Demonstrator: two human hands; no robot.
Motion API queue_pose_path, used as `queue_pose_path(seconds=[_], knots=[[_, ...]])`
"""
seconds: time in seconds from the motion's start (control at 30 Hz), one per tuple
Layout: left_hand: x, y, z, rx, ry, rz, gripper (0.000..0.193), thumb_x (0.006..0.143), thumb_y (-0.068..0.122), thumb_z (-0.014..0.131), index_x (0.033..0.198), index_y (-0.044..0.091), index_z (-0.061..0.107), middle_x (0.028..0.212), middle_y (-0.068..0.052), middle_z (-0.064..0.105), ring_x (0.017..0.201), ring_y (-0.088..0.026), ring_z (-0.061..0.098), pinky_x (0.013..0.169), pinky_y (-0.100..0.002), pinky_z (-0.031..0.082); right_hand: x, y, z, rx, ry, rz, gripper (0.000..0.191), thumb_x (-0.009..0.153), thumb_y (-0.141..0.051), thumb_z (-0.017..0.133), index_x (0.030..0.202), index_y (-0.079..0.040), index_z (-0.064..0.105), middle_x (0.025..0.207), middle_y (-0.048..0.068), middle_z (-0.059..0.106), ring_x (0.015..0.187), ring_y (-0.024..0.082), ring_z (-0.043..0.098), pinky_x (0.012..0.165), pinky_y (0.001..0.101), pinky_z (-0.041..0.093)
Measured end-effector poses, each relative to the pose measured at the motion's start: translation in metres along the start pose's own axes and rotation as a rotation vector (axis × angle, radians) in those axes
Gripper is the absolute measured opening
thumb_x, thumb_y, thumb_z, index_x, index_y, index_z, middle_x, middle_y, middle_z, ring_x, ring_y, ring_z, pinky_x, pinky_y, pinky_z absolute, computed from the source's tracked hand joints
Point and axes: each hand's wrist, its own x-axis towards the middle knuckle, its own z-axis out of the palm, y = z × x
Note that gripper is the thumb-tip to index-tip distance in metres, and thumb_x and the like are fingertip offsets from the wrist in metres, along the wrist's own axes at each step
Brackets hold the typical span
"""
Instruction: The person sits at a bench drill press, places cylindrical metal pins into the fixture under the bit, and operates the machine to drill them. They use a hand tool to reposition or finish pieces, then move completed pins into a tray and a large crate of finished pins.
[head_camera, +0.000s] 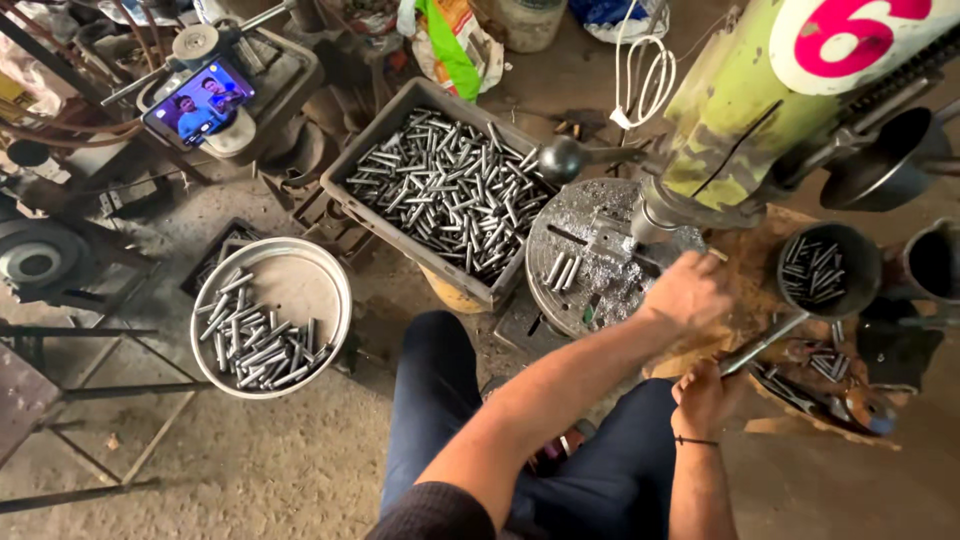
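My left hand (686, 290) reaches onto the round drill table (560, 225), right under the spindle of the green drill press (740, 110). Its fingers curl down and are hidden, so what they hold is unclear. A few short steel pins (560, 270) lie on the table among metal shavings. My right hand (704, 395), with a black band at the wrist, is closed on a slanted metal lever (765, 343). That lever runs up toward a dark pot of pins (828, 268).
A grey crate (350, 160) full of steel pins stands left of the drill table. A round metal bowl (310, 280) with more pins sits on the floor. A phone (198, 100) is propped at the upper left. A ball-ended handle (560, 158) sticks out from the press.
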Motion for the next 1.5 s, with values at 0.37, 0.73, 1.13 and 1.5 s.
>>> queue_pose_path(seconds=[0.37,0.73,1.13,1.5], knots=[[-0.038,0.025,0.005,-0.187,0.247,0.25,0.04,0.083,0.029,0.061,0.119,0.018,0.074,0.123,0.0,0.069,0.124,-0.019,0.058,0.103,-0.036,0.047,-0.024,-0.047,0.003,-0.645,0.197,-0.348,0.026,0.109,-0.019,0.054,0.132,-0.013,0.064,0.092,0.003,0.059,0.073,0.015,0.052,0.06,0.0305,0.037],[-0.163,-0.06,-0.06,-0.296,0.31,0.069,0.044,0.072,0.016,0.066,0.114,0.005,0.071,0.128,-0.012,0.066,0.124,-0.033,0.06,0.1,-0.049,0.047,-0.056,-0.027,0.14,-1.606,-0.056,-0.43,0.035,0.099,-0.03,0.066,0.129,-0.014,0.069,0.082,0.017,0.073,0.075,0.033,0.071,0.067,0.0421,0.054],[-0.184,-0.16,-0.031,-0.683,0.289,-0.974,0.031,0.092,0.033,0.073,0.102,0.004,0.071,0.091,-0.021,0.073,0.088,-0.041,0.071,0.079,-0.048,0.057,-0.061,-0.032,0.085,-1.151,0.012,-0.482,0.025,0.105,-0.024,0.064,0.121,-0.006,0.073,0.085,0.003,0.069,0.07,0.006,0.058,0.066,0.0248,0.049],[-0.12,-0.147,-0.038,-0.261,0.037,-0.646,0.018,0.092,0.008,0.057,0.098,0.005,0.073,0.105,-0.02,0.065,0.101,-0.037,0.064,0.087,-0.048,0.054,-0.066,-0.029,0.082,-1.114,0.006,-0.543,0.021,0.099,-0.019,0.072,0.113,-0.003,0.075,0.082,-0.002,0.068,0.067,0.003,0.052,0.062,0.0219,0.046]])
